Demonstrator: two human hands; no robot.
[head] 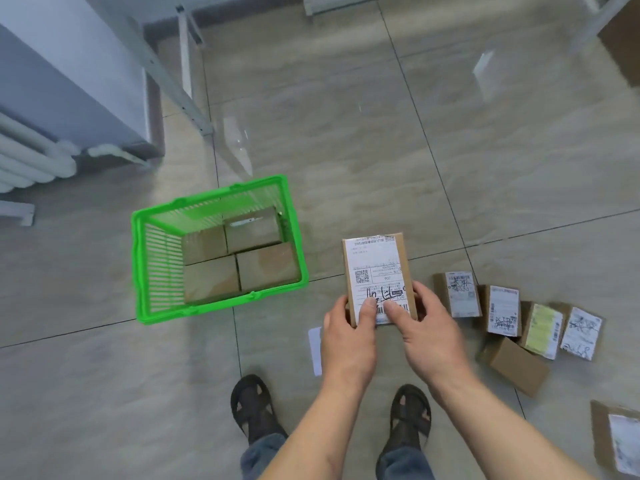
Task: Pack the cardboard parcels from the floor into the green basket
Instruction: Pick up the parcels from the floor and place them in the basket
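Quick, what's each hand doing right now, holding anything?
Left hand: closed on the near end of the labelled parcel, thumb on top.
Right hand: closed on the same parcel.

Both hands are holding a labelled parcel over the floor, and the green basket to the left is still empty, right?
Not quite. Both hands, left and right, do hold the labelled parcel, but the green basket is not empty: the head view shows four brown parcels in it.
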